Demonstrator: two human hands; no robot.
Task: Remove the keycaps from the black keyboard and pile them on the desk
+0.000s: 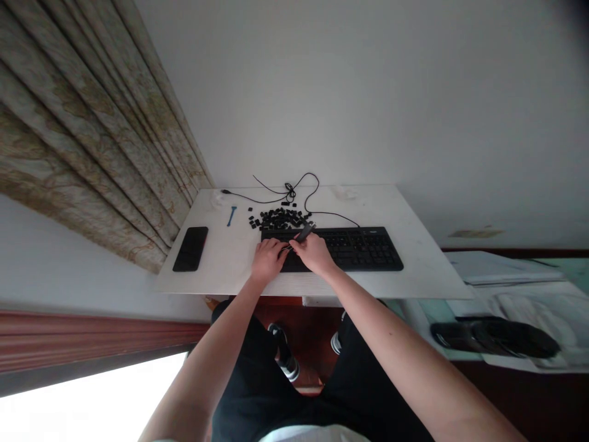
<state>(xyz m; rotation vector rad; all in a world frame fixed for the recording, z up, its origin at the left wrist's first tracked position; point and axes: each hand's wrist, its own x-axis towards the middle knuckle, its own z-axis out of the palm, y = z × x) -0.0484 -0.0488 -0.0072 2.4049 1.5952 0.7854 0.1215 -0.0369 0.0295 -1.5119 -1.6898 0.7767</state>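
At the far left, well out from the left hand (267, 258), a dark phone (190, 248) lies flat on the white table (427, 270); no writing can be read on it. Nearer that hand and farther from the person is a small blue tool (231, 216). Just beyond the left hand spreads a heap of black keycaps (278, 219), any letters on them too small to read, with a looped cable (289, 191) behind. The left hand, fingers bent, rests over the left part of the black keyboard (361, 252); whether it pinches anything I cannot tell. Close beside it, the right hand (315, 253) grips a dark-handled tool (304, 232), whose thin end reaches the left fingers. The keyboard lies under both hands and runs on to the right of the right hand, where a pale mark on its top edge is too small to read.
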